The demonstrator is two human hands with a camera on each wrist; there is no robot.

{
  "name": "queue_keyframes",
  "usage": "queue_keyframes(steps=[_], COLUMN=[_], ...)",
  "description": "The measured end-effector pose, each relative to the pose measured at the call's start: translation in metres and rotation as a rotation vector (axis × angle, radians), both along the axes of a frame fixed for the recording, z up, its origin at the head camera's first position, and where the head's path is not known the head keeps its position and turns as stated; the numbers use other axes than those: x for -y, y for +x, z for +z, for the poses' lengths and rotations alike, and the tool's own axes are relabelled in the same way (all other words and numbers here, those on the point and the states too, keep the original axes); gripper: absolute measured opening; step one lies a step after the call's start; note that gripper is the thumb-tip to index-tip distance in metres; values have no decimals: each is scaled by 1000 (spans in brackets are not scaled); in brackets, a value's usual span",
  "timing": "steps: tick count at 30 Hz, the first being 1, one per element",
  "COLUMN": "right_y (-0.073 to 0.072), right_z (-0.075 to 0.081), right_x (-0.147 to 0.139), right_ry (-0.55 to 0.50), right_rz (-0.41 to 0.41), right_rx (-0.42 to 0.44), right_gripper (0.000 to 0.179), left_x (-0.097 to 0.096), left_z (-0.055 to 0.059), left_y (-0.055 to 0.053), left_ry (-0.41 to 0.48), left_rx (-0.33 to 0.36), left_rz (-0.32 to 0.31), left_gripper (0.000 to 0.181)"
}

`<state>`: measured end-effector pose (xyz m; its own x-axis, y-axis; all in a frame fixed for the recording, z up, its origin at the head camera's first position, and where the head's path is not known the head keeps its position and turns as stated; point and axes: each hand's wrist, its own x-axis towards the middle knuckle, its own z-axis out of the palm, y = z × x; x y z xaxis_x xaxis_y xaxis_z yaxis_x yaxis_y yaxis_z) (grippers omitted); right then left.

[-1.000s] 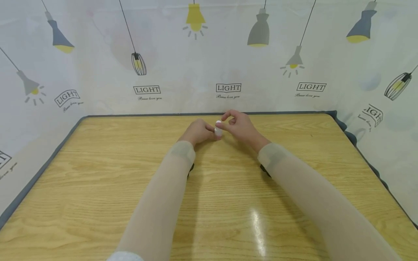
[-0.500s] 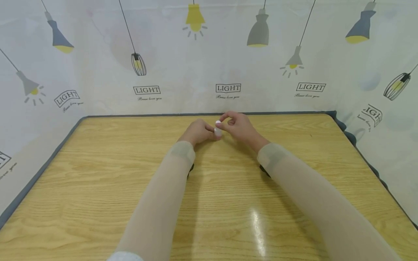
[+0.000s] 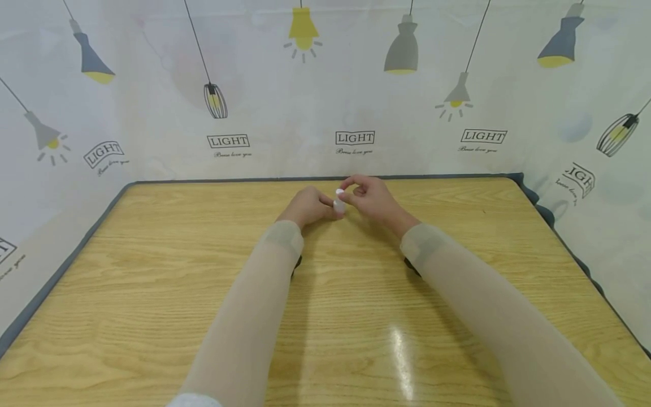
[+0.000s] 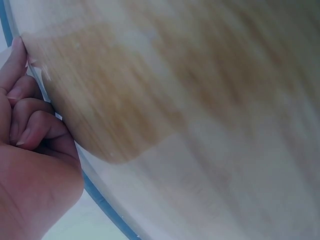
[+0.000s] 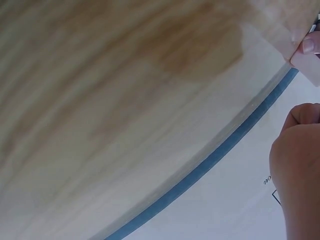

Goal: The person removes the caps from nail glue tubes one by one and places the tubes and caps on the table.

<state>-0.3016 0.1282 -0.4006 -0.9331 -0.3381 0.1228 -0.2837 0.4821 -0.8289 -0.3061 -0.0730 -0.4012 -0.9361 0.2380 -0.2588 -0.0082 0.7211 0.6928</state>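
Observation:
In the head view a small white bottle [image 3: 339,208] stands upright near the far edge of the table, between both hands. My left hand [image 3: 307,204] holds its lower body from the left, with fingers and thumb around it. From the right, my right hand [image 3: 374,199] pinches the white cap [image 3: 339,193] on top with thumb and index finger. The left wrist view shows the left hand [image 4: 37,130] with its last fingers curled. At the border of the right wrist view, part of the right hand [image 5: 300,160] appears below the pale bottle [image 5: 307,67], mostly cut off.
A wood-grain table [image 3: 178,294] spreads under both forearms, with a dark blue-grey edging [image 3: 229,180] along its rim. Behind it hangs a pale cloth backdrop [image 3: 285,113] printed with lamps and lettering. Beige sleeves [image 3: 244,299] cover the arms.
My right index finger has shifted slightly left and down, closer to the cap. The left hand and the bottle have stayed nearly still.

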Motion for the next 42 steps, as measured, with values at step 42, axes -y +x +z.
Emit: queue_keyframes(steps=[42], right_y=[2], right_z=[0], right_x=[2], right_ry=[-6], right_rz=[-8], right_rx=[28], right_gripper=[23], left_x=[0], left_z=[-5], left_y=[-7], left_ry=[-1], left_rx=[8], left_rz=[8], left_gripper=[34])
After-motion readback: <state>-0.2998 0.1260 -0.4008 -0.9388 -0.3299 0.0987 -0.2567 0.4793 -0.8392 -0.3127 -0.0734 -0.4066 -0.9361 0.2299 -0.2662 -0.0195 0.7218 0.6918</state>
